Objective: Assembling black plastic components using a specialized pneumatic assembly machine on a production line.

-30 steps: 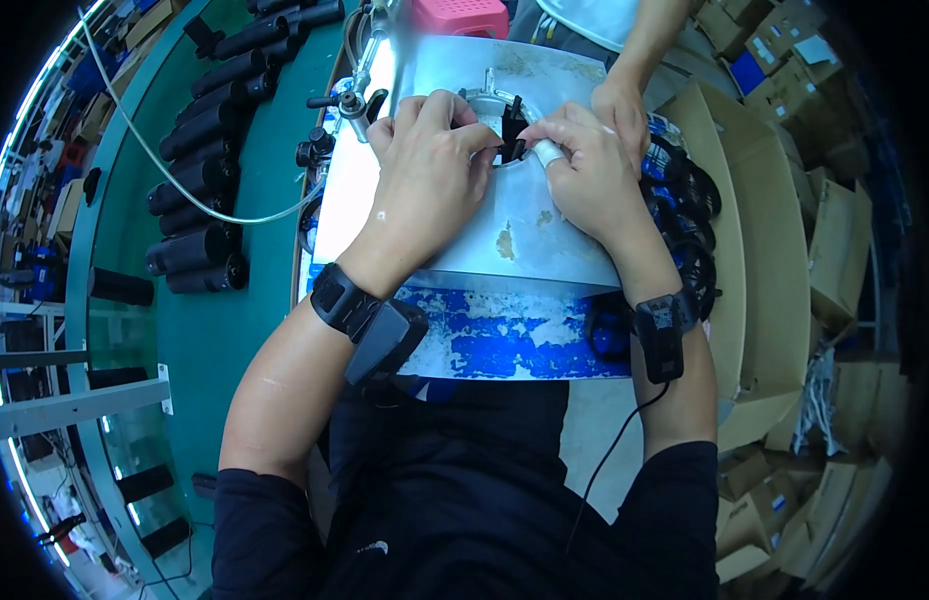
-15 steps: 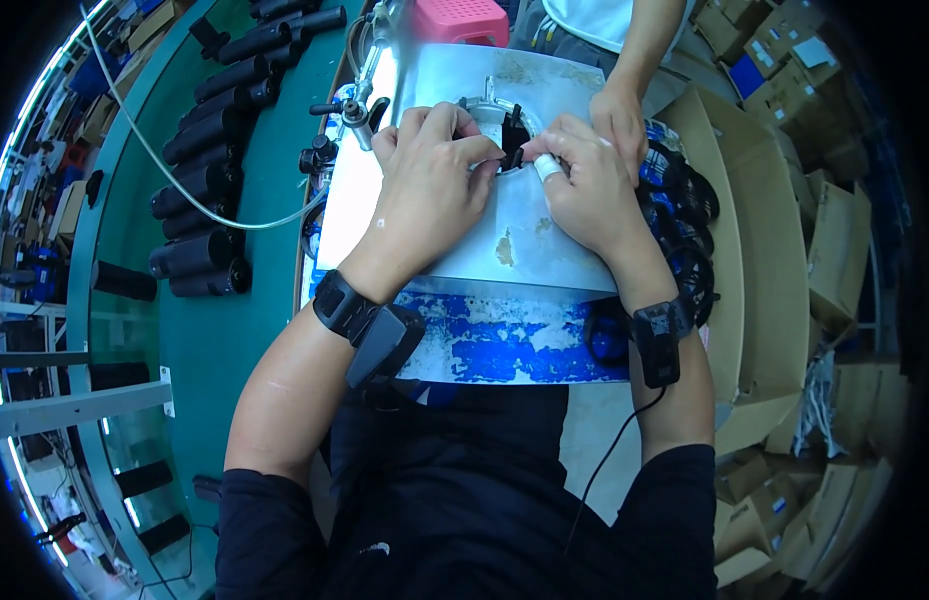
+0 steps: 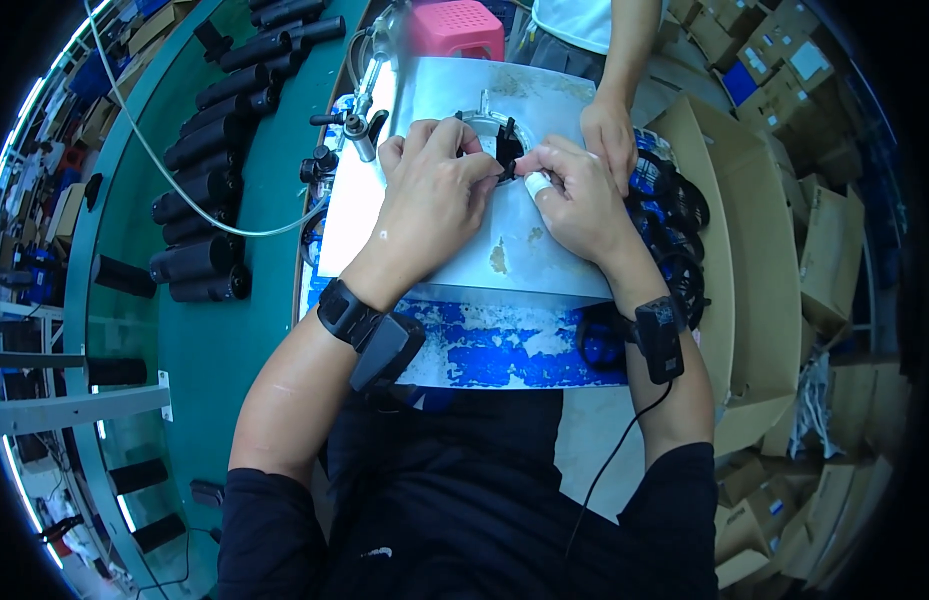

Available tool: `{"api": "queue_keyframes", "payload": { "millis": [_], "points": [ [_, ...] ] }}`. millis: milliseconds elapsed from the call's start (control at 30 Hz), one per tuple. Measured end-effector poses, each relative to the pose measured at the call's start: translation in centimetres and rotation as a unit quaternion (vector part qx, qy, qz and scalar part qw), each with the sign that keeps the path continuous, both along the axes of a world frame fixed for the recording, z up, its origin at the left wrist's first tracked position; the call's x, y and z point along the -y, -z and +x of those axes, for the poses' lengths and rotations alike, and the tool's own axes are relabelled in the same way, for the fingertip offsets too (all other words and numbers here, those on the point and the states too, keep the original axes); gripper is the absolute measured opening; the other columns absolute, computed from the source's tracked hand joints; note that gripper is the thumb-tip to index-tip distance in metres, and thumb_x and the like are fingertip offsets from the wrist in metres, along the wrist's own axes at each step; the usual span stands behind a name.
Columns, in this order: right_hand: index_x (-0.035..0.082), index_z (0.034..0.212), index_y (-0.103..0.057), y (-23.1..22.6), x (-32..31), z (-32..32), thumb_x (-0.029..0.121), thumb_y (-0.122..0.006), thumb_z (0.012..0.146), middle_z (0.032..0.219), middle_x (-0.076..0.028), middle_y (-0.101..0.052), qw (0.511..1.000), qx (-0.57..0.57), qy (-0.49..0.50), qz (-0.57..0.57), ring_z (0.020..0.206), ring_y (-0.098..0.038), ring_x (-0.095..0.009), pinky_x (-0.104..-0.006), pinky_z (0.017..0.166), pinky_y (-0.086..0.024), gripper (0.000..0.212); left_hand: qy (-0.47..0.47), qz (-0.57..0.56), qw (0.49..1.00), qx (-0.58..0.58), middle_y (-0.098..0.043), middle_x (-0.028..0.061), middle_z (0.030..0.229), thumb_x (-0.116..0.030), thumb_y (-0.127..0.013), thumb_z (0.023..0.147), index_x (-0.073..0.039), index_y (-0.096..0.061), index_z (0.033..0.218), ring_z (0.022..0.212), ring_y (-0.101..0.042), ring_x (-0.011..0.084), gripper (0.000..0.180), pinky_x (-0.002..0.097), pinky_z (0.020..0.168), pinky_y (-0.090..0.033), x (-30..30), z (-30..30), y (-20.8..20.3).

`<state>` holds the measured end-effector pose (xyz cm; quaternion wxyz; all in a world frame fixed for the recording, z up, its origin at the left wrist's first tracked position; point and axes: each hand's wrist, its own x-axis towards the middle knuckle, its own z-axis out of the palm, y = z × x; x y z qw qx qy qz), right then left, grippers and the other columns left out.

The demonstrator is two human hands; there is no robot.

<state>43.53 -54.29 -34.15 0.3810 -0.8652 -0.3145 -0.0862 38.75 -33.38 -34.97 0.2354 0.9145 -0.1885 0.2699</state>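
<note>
A small black part (image 3: 507, 146) stands in a round metal ring fixture (image 3: 472, 122) on the worn silver metal plate (image 3: 454, 262). From its left side, my left hand (image 3: 436, 185) pinches the part's near end with thumb and forefinger. My right hand (image 3: 581, 200), a white wrap around one finger, pinches at the same part from the right. Fingertips hide much of the lower end, so its exact form cannot be made out. Beside the plate's right edge hangs another person's hand (image 3: 609, 140).
Several black cylinders (image 3: 209, 180) lie on the green conveyor belt (image 3: 269, 340) at left. A valve with a lever (image 3: 356, 128) stands left of the plate. Black round parts (image 3: 674, 215) are heaped at right by an open cardboard box (image 3: 749, 240). Behind sits a pink stool (image 3: 454, 30).
The plate and fixture sit slightly lower in view. Both my hands stay at the black part with small finger shifts. The other person's hand has shifted slightly left in view.
</note>
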Motion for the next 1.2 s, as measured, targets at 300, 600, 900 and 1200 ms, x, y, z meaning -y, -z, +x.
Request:
{"api": "queue_keyframes", "payload": {
  "millis": [300,600,900,1200],
  "points": [
    [-0.002,0.104,-0.075,0.0,0.0,-0.2,0.002,-0.062,0.095,0.093,-0.012,-0.067,1.0,-0.004,0.012,0.009,0.075,-0.062,-0.021,-0.0323,0.069,-0.047,0.016,0.015,0.05,0.998,0.023,-0.062,0.0054,0.111,-0.012,-0.073,0.091,-0.016,-0.081,0.099,0.118,-0.056,0.0286,0.012,0.0523,0.1,-0.035,0.3,0.1,-0.5],
    [-0.003,0.104,-0.075,-0.1,-0.1,-0.1,0.002,-0.063,0.095,0.094,-0.012,-0.067,1.0,-0.003,0.023,0.01,0.079,-0.064,-0.023,-0.0335,0.07,-0.05,0.016,-0.004,0.079,0.997,0.009,-0.061,0.0029,0.11,-0.016,-0.073,0.092,-0.018,-0.08,0.1,0.116,-0.056,0.0266,0.011,0.0515,0.099,-0.036,0.5,0.0,-0.8],
    [0.001,0.102,-0.079,-0.3,-0.5,-0.2,-0.001,-0.064,0.092,0.088,-0.009,-0.064,0.998,-0.011,0.049,0.038,0.075,-0.06,-0.021,-0.0326,0.069,-0.049,0.018,0.02,-0.01,0.998,-0.052,-0.065,0.0017,0.106,-0.013,-0.076,0.09,-0.017,-0.081,0.097,0.112,-0.06,0.0247,0.009,0.0446,0.094,-0.038,-0.9,2.4,-0.9],
    [0.004,0.105,-0.081,0.0,0.1,0.0,-0.003,-0.066,0.09,0.084,-0.006,-0.059,0.994,0.008,0.075,0.073,0.074,-0.057,-0.018,-0.0312,0.069,-0.048,0.023,0.089,0.06,0.991,-0.081,-0.069,0.0015,0.106,-0.019,-0.079,0.09,-0.016,-0.083,0.097,0.109,-0.062,0.0239,0.009,0.0412,0.093,-0.038,-0.4,3.4,-1.9]
  ]
}}
